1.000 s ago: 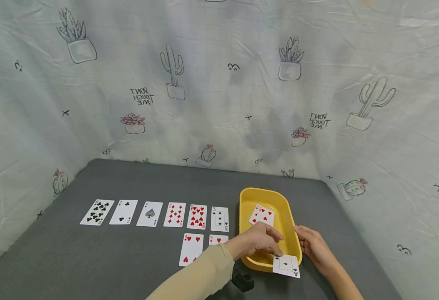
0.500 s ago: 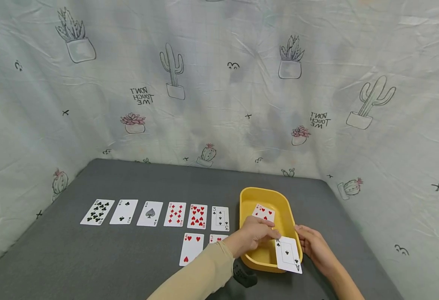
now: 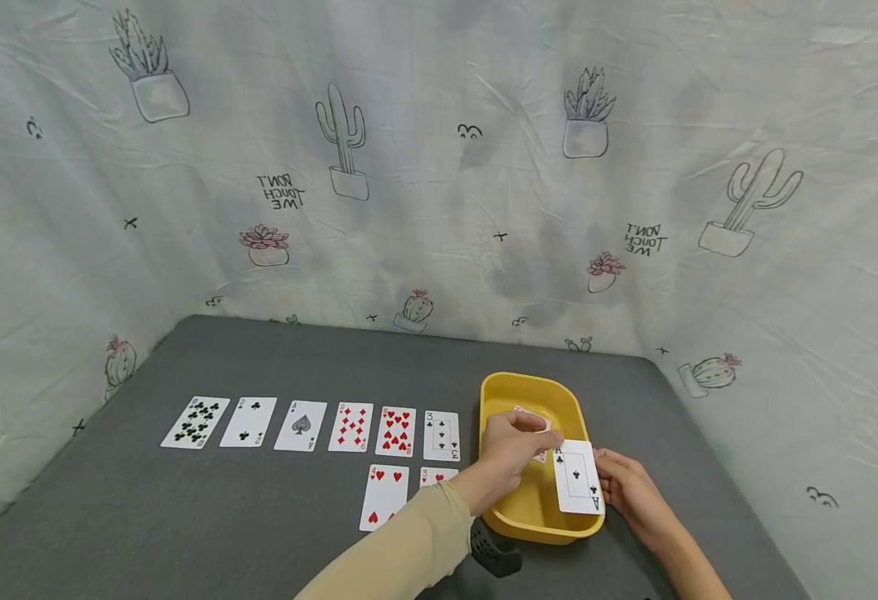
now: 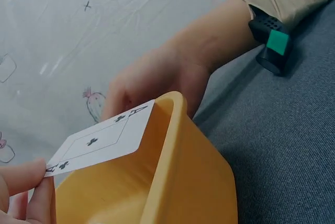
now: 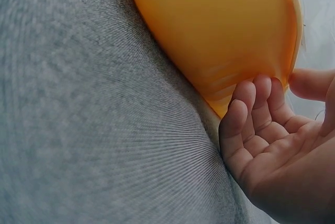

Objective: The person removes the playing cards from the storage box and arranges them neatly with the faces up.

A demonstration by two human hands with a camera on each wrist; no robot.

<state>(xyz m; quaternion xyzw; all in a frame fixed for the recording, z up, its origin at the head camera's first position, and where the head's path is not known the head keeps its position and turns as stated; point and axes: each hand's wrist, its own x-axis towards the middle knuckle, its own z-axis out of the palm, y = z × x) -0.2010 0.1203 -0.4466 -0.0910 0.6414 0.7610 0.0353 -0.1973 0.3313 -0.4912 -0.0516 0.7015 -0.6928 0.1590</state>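
Note:
My left hand reaches over a yellow plastic tray and pinches the ace of clubs by one corner, between thumb and fingers. In the left wrist view, that ace is tilted above the tray's opening. At the tray's right side, my right hand holds the wall, with its thumb at the rim and fingers curled against the outside, as the right wrist view shows. Inside the tray lies a red-suited card, mostly covered by my left hand.
A row of several face-up cards lies left of the tray, among them the ace of spades and the three of clubs. Below them are the four of hearts and a partly hidden three of hearts. A patterned curtain surrounds the grey table.
My left hand has raised the ace of clubs from the tray's near edge, moving it away from me and turning it more upright. My right hand stays at the tray's right side.

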